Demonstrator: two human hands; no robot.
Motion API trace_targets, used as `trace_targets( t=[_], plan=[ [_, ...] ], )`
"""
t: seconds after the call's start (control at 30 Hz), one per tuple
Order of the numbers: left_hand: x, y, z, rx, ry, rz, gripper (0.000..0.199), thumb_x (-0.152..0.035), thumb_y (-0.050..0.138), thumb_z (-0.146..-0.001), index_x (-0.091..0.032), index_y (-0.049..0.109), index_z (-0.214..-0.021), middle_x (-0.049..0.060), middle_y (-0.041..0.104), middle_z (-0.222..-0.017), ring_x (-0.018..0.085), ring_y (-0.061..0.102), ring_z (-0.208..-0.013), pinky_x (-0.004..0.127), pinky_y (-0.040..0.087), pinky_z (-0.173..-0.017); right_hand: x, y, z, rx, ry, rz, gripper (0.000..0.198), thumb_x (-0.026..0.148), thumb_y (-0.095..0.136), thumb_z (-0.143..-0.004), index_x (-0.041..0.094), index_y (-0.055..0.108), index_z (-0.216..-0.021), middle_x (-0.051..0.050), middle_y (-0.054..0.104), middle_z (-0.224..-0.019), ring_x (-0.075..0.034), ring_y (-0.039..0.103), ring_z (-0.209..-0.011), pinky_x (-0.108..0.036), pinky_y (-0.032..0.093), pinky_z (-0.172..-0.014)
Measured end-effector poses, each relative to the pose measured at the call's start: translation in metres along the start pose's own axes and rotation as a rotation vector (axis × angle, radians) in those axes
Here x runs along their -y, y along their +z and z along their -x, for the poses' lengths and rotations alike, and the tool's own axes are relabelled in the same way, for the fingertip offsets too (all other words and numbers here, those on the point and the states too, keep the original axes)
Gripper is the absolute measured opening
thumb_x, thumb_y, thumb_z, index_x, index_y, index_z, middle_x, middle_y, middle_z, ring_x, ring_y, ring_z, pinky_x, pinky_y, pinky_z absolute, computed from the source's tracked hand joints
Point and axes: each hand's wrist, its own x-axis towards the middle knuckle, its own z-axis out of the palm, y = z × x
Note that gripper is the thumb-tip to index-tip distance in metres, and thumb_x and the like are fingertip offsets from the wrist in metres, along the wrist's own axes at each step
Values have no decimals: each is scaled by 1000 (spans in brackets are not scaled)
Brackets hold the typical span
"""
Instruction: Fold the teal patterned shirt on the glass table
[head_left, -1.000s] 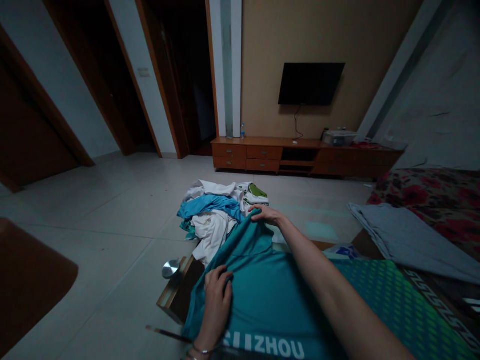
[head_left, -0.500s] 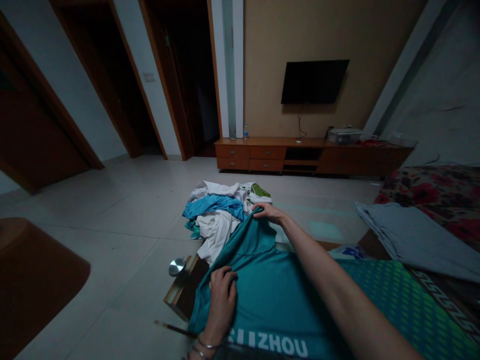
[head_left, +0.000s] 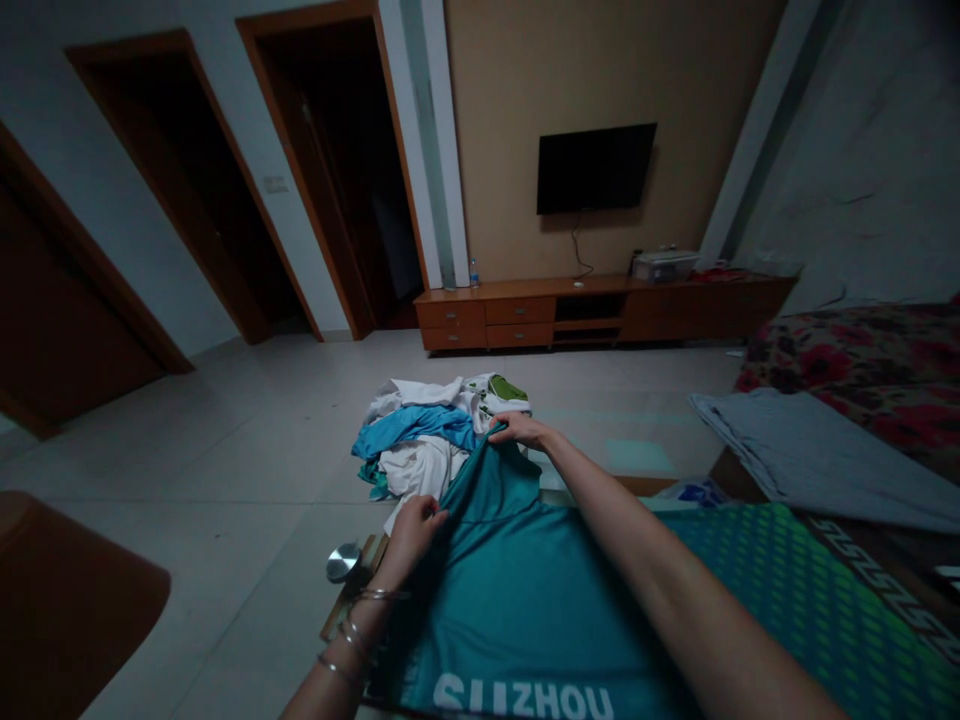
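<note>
A teal shirt (head_left: 510, 590) with white lettering reading SUZHOU lies spread over the table in front of me. My right hand (head_left: 521, 430) reaches across it and pinches its far edge, lifting that part a little. At the shirt's left edge, my left hand (head_left: 416, 530) has its fingers closed on the fabric; several bracelets circle that wrist. Just beyond both hands is a heap of crumpled clothes (head_left: 424, 430), in white, blue and green. To the right of my right forearm lies a green patterned garment (head_left: 795, 570) with dark trim and white letters.
Folded grey cloth (head_left: 817, 450) lies at the right, near a floral-covered seat (head_left: 862, 355). A round metal knob (head_left: 343, 562) sits at the table's left corner. A brown rounded piece of furniture (head_left: 75, 600) stands at left. Across the floor is a low TV cabinet (head_left: 517, 325).
My left hand has moved up and forward along the shirt's left edge, from lying on the cloth to gripping it. My right hand keeps its pinch. The view has shifted slightly.
</note>
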Motion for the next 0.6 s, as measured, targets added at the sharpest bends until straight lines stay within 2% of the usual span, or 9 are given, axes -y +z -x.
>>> trace_targets(
  t=[0.17, 0.23, 0.43, 0.6],
  plan=[
    [2, -4, -8, 267, -107, 359, 34, -46, 65, -58, -18, 46, -60, -6, 42, -54, 10, 39, -55, 22, 28, -54, -12, 1, -6, -66, -23, 21, 28, 32, 74, -56, 13, 66, -76, 1, 60, -73, -12, 50, -67, -22, 37, -63],
    [1, -6, -7, 319, -150, 456, 38, -49, 68, -54, -17, 46, -61, -7, 42, -53, 8, 36, -51, 21, 25, -52, -18, 3, -9, -115, -21, 32, 27, 32, 73, -57, 13, 66, -77, 1, 61, -74, -12, 50, -68, -22, 37, -63],
    [7, -8, -13, 175, -271, 530, 41, -47, 70, -46, -18, 45, -60, -7, 43, -49, 8, 36, -47, 21, 25, -49, -40, 16, -22, -329, 46, 66, 16, 21, 69, -58, 14, 63, -71, 2, 60, -70, -11, 49, -64, -21, 36, -60],
    [22, -8, -20, 162, -288, 472, 43, -46, 73, -40, -18, 46, -56, -7, 44, -45, 7, 36, -44, 21, 25, -47, -52, 26, -33, -400, 113, 84, 8, 21, 65, -64, 14, 60, -65, 1, 58, -62, -11, 48, -59, -20, 37, -55]
  ],
)
